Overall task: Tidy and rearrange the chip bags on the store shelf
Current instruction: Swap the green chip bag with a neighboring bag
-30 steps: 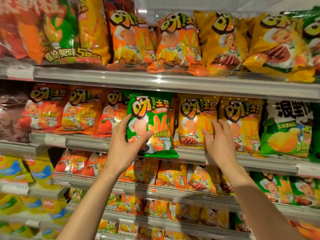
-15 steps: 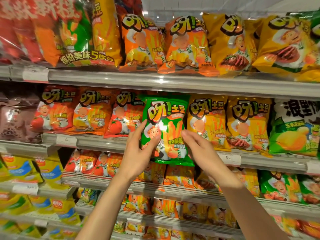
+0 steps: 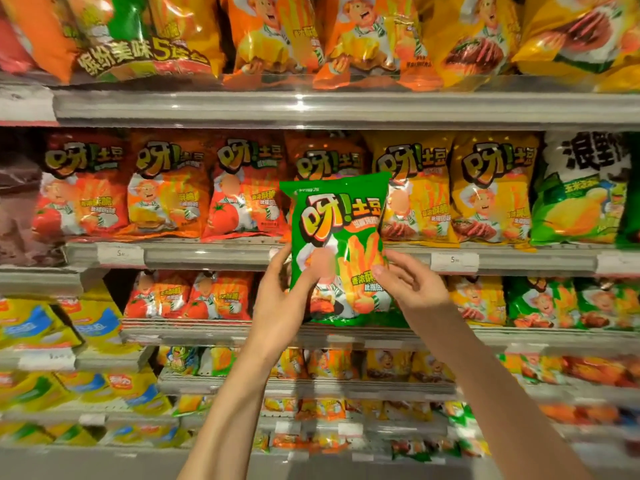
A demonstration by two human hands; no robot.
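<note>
I hold a green chip bag (image 3: pixel 337 233) upright in front of the second shelf (image 3: pixel 207 254), off the row and lowered past the shelf edge. My left hand (image 3: pixel 280 299) grips its lower left side with the thumb on the front. My right hand (image 3: pixel 412 285) pinches its lower right edge. Behind the green bag an orange bag (image 3: pixel 325 157) stands in the row, mostly hidden. Red tomato bags (image 3: pixel 242 192) stand to the left of it and yellow bags (image 3: pixel 415 192) to the right.
A top shelf (image 3: pixel 346 109) carries large orange and yellow bags. A white-and-green corn bag (image 3: pixel 581 188) stands at the right of the second shelf. Green bags (image 3: pixel 540 303) sit on the third shelf at right. Yellow-blue bags (image 3: pixel 41 323) fill the lower left shelves.
My right hand left the yellow bags and took hold of the green bag's right edge. The green bag came off the row and down. The camera moved closer.
</note>
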